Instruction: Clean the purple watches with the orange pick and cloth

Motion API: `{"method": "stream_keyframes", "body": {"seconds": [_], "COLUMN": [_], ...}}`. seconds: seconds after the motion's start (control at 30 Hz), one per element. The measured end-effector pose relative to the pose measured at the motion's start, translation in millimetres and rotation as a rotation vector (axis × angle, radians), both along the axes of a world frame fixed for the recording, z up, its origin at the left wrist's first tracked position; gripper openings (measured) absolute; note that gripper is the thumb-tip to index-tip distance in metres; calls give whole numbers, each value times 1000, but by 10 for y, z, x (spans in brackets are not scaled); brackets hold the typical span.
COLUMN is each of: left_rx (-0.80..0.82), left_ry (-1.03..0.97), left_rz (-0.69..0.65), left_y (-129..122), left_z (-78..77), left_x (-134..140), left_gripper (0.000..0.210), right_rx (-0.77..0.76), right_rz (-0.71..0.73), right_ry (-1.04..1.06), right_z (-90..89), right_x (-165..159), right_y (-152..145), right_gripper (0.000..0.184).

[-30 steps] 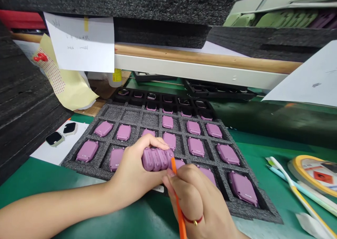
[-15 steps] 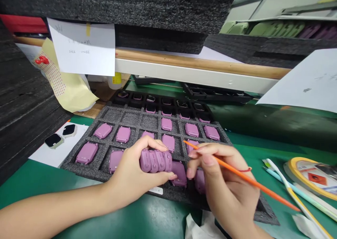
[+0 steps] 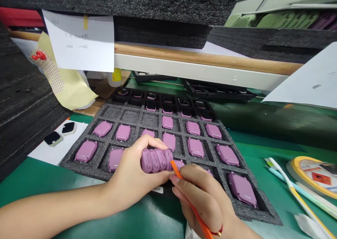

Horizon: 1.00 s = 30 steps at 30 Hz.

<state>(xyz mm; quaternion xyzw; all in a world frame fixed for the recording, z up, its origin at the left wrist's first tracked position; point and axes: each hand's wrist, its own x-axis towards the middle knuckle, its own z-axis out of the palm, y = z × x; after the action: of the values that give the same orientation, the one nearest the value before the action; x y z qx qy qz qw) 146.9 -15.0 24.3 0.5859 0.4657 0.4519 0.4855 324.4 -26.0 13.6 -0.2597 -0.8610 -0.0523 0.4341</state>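
Several purple watch cases are stacked side by side in my left hand, which is closed around them with their narrow edges facing me. My right hand pinches a thin orange stick. The stick's tip meets, or nearly meets, the rightmost case of the stack; I cannot tell if it touches. Beneath both hands lies a dark grey foam tray with square pockets. More purple watch cases rest in many of its pockets, and my hands hide some of the front ones.
Two watches lie on white paper at the left. On the right are a toothbrush, a roll of yellow tape and crumpled white tissue. A low shelf edge with hanging paper crosses above the tray.
My right hand has moved left and down, turning the orange stick so its tip is now at the held stack. My left hand and its cases have barely moved.
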Motion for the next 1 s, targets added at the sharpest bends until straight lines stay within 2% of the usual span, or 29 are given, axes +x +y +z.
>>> {"method": "stream_keyframes", "body": {"seconds": [0.37, 0.7, 0.9, 1.0], "left_rx": [-74, -39, -13, 7], "left_ry": [-8, 35, 28, 41], "left_rz": [-68, -65, -75, -72], "left_y": [28, 43, 51, 62], "left_z": [-9, -16, -36, -36], "left_x": [-9, 2, -5, -13], "left_gripper": [32, 31, 32, 34], "right_rx": [89, 19, -107, -247], "right_rz": [-120, -65, -43, -46], "right_ry": [-44, 10, 79, 162], "right_z": [-62, -203, -183, -196], "right_x": [-80, 1, 17, 49], "right_y": [-52, -46, -46, -70], "right_gripper": [19, 29, 30, 24]}}
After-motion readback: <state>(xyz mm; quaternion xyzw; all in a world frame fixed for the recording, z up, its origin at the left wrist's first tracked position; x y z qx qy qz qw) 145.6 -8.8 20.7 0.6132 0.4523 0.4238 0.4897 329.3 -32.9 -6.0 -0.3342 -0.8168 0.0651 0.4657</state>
